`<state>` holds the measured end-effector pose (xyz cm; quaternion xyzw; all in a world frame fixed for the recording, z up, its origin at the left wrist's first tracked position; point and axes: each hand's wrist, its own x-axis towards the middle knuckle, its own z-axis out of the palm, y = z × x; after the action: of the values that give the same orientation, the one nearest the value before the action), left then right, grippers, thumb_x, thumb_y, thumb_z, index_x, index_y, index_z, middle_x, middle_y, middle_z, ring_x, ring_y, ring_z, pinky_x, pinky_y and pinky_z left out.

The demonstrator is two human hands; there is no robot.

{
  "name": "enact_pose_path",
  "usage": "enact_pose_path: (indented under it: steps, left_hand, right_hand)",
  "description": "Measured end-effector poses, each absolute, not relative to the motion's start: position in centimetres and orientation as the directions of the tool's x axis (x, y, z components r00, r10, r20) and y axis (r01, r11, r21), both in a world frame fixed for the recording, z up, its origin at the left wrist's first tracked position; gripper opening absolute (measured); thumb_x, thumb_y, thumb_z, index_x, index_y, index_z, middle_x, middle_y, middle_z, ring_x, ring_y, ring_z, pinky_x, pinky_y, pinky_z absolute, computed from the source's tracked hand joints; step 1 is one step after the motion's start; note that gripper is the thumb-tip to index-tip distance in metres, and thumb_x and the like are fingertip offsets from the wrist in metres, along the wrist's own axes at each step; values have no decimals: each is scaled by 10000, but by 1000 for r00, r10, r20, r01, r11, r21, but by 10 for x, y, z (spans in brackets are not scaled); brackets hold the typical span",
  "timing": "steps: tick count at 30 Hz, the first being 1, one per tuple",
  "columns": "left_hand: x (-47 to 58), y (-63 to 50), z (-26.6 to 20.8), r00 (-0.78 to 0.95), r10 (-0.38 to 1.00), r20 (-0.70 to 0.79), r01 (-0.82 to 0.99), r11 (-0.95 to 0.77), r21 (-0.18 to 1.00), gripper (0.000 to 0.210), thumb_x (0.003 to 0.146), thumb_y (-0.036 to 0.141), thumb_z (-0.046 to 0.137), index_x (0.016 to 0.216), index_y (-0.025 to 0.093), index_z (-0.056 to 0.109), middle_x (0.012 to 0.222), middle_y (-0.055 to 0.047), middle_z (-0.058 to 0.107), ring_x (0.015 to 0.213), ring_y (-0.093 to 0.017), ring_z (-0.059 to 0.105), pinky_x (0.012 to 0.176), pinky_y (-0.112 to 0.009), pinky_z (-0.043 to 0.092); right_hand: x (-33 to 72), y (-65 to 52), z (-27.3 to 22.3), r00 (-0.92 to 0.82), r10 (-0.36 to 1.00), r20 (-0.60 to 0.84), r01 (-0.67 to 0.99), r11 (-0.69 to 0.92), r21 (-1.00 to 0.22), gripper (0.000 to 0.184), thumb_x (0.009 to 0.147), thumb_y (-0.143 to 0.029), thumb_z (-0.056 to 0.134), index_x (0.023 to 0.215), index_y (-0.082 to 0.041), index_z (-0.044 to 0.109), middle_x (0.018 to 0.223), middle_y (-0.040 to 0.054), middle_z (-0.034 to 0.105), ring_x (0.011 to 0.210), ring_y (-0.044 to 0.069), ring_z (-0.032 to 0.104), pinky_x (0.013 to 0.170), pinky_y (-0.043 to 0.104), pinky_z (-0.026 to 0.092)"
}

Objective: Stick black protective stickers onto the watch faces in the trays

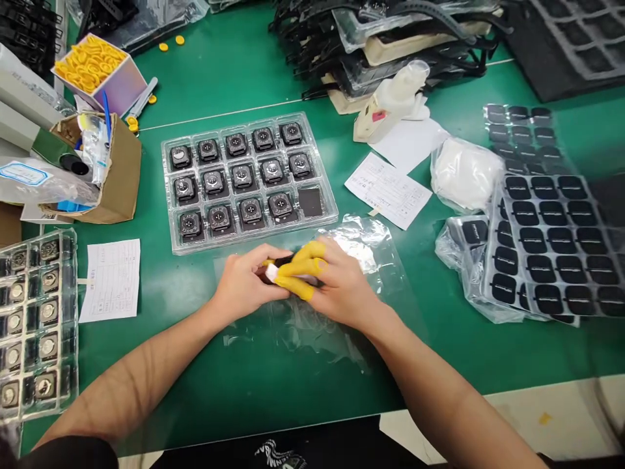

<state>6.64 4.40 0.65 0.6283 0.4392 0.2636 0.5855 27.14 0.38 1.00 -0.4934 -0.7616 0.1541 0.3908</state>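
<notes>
Just in front of the clear plastic tray [211, 243], my two hands meet. My left hand [245, 279] is closed around a small dark object [284, 259], mostly hidden by fingers; it looks like a watch case from the tray. Yellow finger cots cover the fingertips of my right hand [339, 277], which pinches a small white wipe [272, 272] against that object. Watch cases [243, 176] lie back side up in the tray, and its front right compartment [310, 202] holds none. Beneath my hands spreads a clear plastic sheet [351, 345].
A second tray [73, 312] of watch cases and a paper slip [111, 280] lie left. Behind them stand a cardboard box [122, 176] and a box of yellow finger cots [120, 85]. A bottle [395, 91], another slip [388, 189] and black sticker sheets [551, 244] are right.
</notes>
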Motion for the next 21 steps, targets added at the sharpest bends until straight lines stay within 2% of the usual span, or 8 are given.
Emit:
enact_pose_path:
  steps: [4, 7, 10, 12, 15, 18, 21]
  left_hand:
    - [65, 44, 7, 462, 864, -200, 264, 81, 961, 424, 697, 218, 906, 1095, 197, 761, 720, 22, 780, 615, -156, 758, 590, -233, 610]
    - [66, 44, 9, 461, 871, -171, 291, 34, 956, 434, 694, 181, 892, 1110, 191, 767, 762, 13, 799, 651, -156, 774, 631, -227, 624]
    - [66, 45, 13, 420, 893, -160, 347, 5, 938, 393, 716, 214, 894, 1084, 166, 766, 723, 19, 780, 609, -138, 743, 611, -209, 613]
    - [66, 46, 14, 381, 912, -150, 380, -7, 925, 394, 688, 245, 916, 1045, 159, 773, 683, 24, 763, 556, -135, 713, 567, -205, 601]
    - [64, 49, 13, 342, 929, -142, 368, 7, 930, 420, 662, 259, 927, 1050, 187, 783, 783, -3, 816, 603, -175, 754, 578, -238, 641]
    - [63, 51, 11, 315, 940, -132, 364, 9, 931, 458, 651, 266, 942, 1085, 227, 799, 824, -12, 835, 655, -216, 795, 632, -285, 699]
    - [65, 53, 11, 304, 947, -100, 334, -7, 943, 479, 631, 257, 952, 1092, 261, 819, 868, -8, 850, 727, -250, 832, 753, -347, 743]
  right_hand:
    - [269, 4, 7, -140, 877, 460, 696, 418, -584, 105, 1016, -306, 716, 949, -252, 777, 866, 31, 755, 799, 203, 649, 756, 399, 480]
    - [271, 5, 3, -167, 876, 453, 682, 435, -589, 157, 1039, -344, 679, 944, -266, 777, 843, 29, 740, 776, 201, 642, 732, 401, 486]
    - [274, 4, -1, -97, 914, 394, 741, 331, -585, 163, 1035, -343, 665, 936, -274, 776, 876, 37, 765, 831, 236, 666, 766, 439, 512]
    - [274, 3, -2, -116, 935, 334, 759, 300, -578, 147, 1014, -292, 659, 917, -289, 770, 911, 38, 774, 864, 250, 680, 781, 453, 541]
    - [271, 6, -1, -159, 958, 237, 757, 273, -594, 178, 1022, -262, 633, 924, -320, 769, 949, 31, 775, 896, 244, 701, 797, 441, 584]
    - [291, 11, 5, 32, 952, 303, 766, 171, -619, 160, 1060, -332, 631, 989, -318, 774, 973, 29, 781, 939, 230, 715, 865, 418, 608]
    - [355, 4, 12, 272, 853, 446, 846, 9, -532, 166, 1043, -288, 626, 1070, -264, 788, 1070, 68, 791, 1053, 252, 717, 965, 464, 596]
